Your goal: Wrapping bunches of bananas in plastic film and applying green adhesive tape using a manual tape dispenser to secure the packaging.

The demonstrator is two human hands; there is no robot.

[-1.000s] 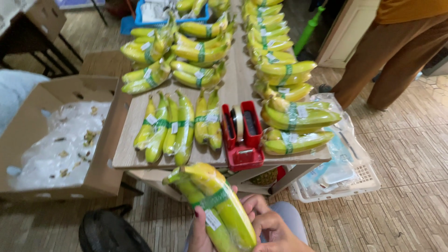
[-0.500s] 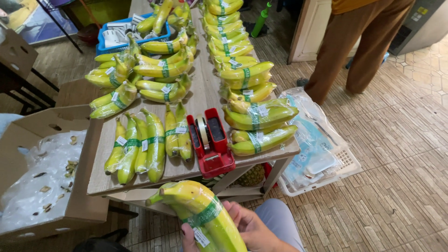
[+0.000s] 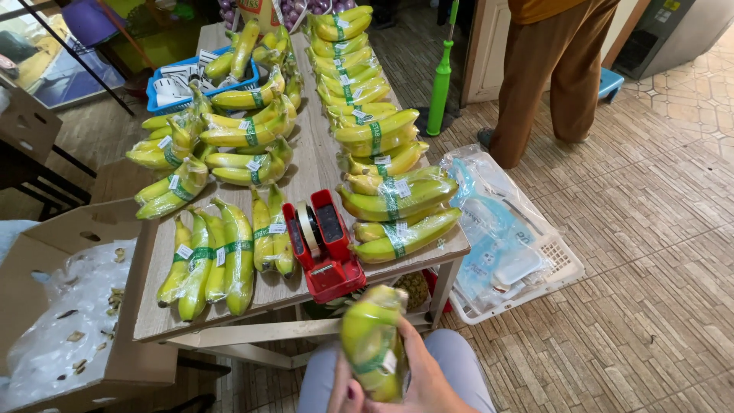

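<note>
Holding a banded bunch of bananas at the bottom centre of the frame, both of the person's hands are closed around it. The right hand wraps the bunch from the right, its fingers curled behind the fruit, while the left hand shows only as a thumb and knuckles at the lower edge, pressed against the bunch's lower left side. The bunch is blurred, yellow-green, with a green band and a small white label about its middle, and it sits above the person's lap, just below the near edge of the wooden table.

A red tape dispenser stands on the table just above the held bunch, near the table's front edge. To its left lie banded bunches side by side, and to its right more bunches are stacked along the table's right side, running up toward the top of the frame. A blue basket with white labels sits at the upper left of the table.

At the lower left an open cardboard box holds clear plastic. To the right of the table, on the tiled floor, a white basket holds clear plastic bags. Another person's legs in brown trousers stand at the upper right, beside a green pole.
</note>
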